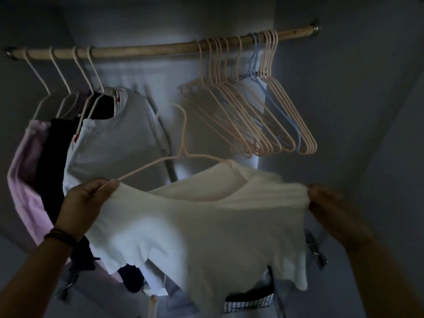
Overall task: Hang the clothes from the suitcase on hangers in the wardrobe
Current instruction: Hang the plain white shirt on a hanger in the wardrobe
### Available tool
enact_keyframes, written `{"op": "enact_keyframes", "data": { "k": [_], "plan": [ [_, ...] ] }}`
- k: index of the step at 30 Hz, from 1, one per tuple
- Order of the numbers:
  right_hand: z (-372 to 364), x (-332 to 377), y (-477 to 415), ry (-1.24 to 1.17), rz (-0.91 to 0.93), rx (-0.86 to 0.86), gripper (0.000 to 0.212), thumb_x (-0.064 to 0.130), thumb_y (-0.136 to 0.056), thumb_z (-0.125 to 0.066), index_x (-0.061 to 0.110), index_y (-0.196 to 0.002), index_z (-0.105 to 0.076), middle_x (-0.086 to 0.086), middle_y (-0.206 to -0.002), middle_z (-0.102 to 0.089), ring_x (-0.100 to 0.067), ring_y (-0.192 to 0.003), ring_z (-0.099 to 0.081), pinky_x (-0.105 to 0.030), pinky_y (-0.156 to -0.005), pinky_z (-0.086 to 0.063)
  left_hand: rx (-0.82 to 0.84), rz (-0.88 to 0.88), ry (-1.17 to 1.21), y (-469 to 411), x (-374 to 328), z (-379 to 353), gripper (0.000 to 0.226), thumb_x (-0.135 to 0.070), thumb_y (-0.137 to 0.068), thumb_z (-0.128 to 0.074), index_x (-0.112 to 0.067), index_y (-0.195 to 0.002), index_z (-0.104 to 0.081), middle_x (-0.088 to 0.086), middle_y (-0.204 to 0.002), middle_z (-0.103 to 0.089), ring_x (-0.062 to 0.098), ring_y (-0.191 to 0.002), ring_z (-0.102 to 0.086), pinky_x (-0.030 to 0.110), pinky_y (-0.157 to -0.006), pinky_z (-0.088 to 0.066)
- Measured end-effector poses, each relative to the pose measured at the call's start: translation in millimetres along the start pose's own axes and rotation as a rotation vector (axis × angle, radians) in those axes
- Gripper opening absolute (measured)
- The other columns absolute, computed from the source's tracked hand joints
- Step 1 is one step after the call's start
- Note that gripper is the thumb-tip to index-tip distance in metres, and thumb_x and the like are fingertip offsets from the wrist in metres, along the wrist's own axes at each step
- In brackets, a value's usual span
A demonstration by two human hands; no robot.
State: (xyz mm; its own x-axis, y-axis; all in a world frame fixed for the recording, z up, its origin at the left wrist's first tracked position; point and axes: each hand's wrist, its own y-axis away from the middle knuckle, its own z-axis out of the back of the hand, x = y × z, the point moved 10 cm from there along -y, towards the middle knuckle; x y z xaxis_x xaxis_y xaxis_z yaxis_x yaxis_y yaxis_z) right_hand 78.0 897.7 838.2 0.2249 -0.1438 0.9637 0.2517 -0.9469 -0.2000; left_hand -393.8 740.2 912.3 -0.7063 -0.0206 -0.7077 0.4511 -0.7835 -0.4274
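Observation:
A white T-shirt (195, 226) hangs stretched between my hands inside the dim wardrobe. A pale pink hanger (183, 138) is partly inside its neck, hook pointing up below the wooden rail (149, 48). My left hand (85, 203) pinches the hanger's left arm together with the shirt's shoulder. My right hand (325, 203) grips the shirt's other shoulder and pulls it sideways. The hanger's right end is hidden under the fabric.
On the rail's left hang a pink garment (25, 180), a dark one (52, 157) and a grey-white T-shirt (110, 143). Several empty pink hangers and one blue hanger (252, 111) crowd the right. A gap on the rail lies between them. Dim items sit at the wardrobe bottom.

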Motion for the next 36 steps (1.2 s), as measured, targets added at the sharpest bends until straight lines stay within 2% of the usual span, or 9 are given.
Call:
{"op": "enact_keyframes", "data": {
  "k": [2,4,9,12,16,21,26,32,36],
  "plan": [
    [-3.5,-2.2,2.9,0.191,-0.004,-0.001,0.047,0.068,-0.053,-0.076,0.026,-0.074,-0.076,0.006,-0.079,-0.073,-0.006,-0.080,-0.065,-0.014,-0.075,-0.052,-0.047,0.010,0.092,-2.9,0.8,5.5,0.023,-0.013,-0.090,-0.059,-0.014,-0.068,-0.062,0.012,-0.074,-0.056,-0.002,-0.057,-0.045,0.004,-0.057,-0.036],
    [-3.8,-0.7,-0.9,0.247,-0.005,-0.054,0.022,0.040,-0.077,-0.072,0.019,-0.072,-0.072,0.004,-0.077,-0.070,-0.010,-0.082,-0.062,-0.017,-0.076,-0.051,-0.058,-0.022,0.098,-5.1,-4.2,8.0,0.026,-0.012,-0.090,-0.059,-0.016,-0.065,-0.061,0.008,-0.073,-0.057,-0.005,-0.057,-0.046,0.004,-0.058,-0.035],
    [-26.4,27.7,-8.4,0.321,0.127,-0.138,0.005,0.001,-0.085,-0.062,0.002,-0.081,-0.060,-0.004,-0.077,-0.061,0.005,-0.064,-0.055,-0.010,-0.066,-0.046,-0.024,-0.105,0.080,-7.5,-26.9,8.3,0.028,-0.010,-0.088,-0.062,-0.034,-0.074,-0.064,-0.016,-0.069,-0.064,-0.009,-0.063,-0.052,0.002,-0.064,-0.037],
    [-46.0,31.9,-7.8,0.342,0.197,-0.164,0.007,0.003,-0.083,-0.065,0.006,-0.078,-0.062,0.002,-0.070,-0.062,-0.002,-0.065,-0.056,-0.015,-0.064,-0.047,-0.027,-0.135,0.036,-4.4,-38.8,6.5,0.031,-0.008,-0.087,-0.064,-0.036,-0.074,-0.062,0.001,-0.072,-0.066,-0.001,-0.064,-0.051,0.000,-0.062,-0.035],
    [-80.3,29.3,-5.9,0.383,0.227,-0.176,0.005,0.012,-0.080,-0.071,0.009,-0.083,-0.068,-0.002,-0.075,-0.067,-0.005,-0.067,-0.058,-0.014,-0.067,-0.048,-0.002,-0.114,0.045,2.4,-41.8,0.7,0.039,-0.010,-0.086,-0.065,-0.045,-0.070,-0.065,-0.028,-0.069,-0.064,-0.015,-0.065,-0.055,-0.002,-0.062,-0.035],
    [-98.0,15.6,-14.9,0.474,0.187,-0.286,0.034,0.025,-0.078,-0.075,0.003,-0.063,-0.054,-0.007,-0.060,-0.056,-0.013,-0.060,-0.052,-0.022,-0.063,-0.042,-0.006,-0.122,0.066,9.8,-48.9,-6.6,0.045,-0.009,-0.086,-0.064,-0.049,-0.065,-0.063,-0.030,-0.069,-0.063,-0.015,-0.066,-0.055,-0.001,-0.063,-0.035],
    [-86.9,34.1,-26.9,0.469,0.256,-0.376,0.016,0.004,-0.080,-0.070,0.009,-0.069,-0.058,-0.002,-0.063,-0.056,-0.005,-0.058,-0.052,-0.020,-0.063,-0.045,-0.030,-0.125,0.024,12.6,-39.0,-3.3,0.047,-0.012,-0.086,-0.065,-0.054,-0.066,-0.061,-0.033,-0.075,-0.063,-0.016,-0.069,-0.055,-0.001,-0.065,-0.035],
    [-94.0,53.1,-66.5,0.391,-0.073,0.129,0.019,-0.008,-0.080,-0.064,0.005,-0.092,-0.070,0.002,-0.076,-0.069,-0.002,-0.067,-0.062,-0.011,-0.056,-0.051,-0.021,-0.080,-0.006,12.6,-17.6,7.7,0.052,-0.008,-0.083,-0.068,-0.057,-0.067,-0.061,-0.038,-0.078,-0.062,-0.020,-0.072,-0.054,-0.003,-0.070,-0.035],
    [-98.2,65.2,-77.2,0.187,-0.116,0.155,0.023,-0.006,-0.079,-0.064,0.003,-0.100,-0.067,0.007,-0.079,-0.073,-0.006,-0.075,-0.066,-0.013,-0.060,-0.052,-0.027,-0.068,0.055,9.8,-13.6,12.9,0.045,-0.008,-0.083,-0.068,-0.049,-0.068,-0.065,-0.031,-0.075,-0.065,-0.017,-0.069,-0.055,0.001,-0.069,-0.039]
  ]
}}
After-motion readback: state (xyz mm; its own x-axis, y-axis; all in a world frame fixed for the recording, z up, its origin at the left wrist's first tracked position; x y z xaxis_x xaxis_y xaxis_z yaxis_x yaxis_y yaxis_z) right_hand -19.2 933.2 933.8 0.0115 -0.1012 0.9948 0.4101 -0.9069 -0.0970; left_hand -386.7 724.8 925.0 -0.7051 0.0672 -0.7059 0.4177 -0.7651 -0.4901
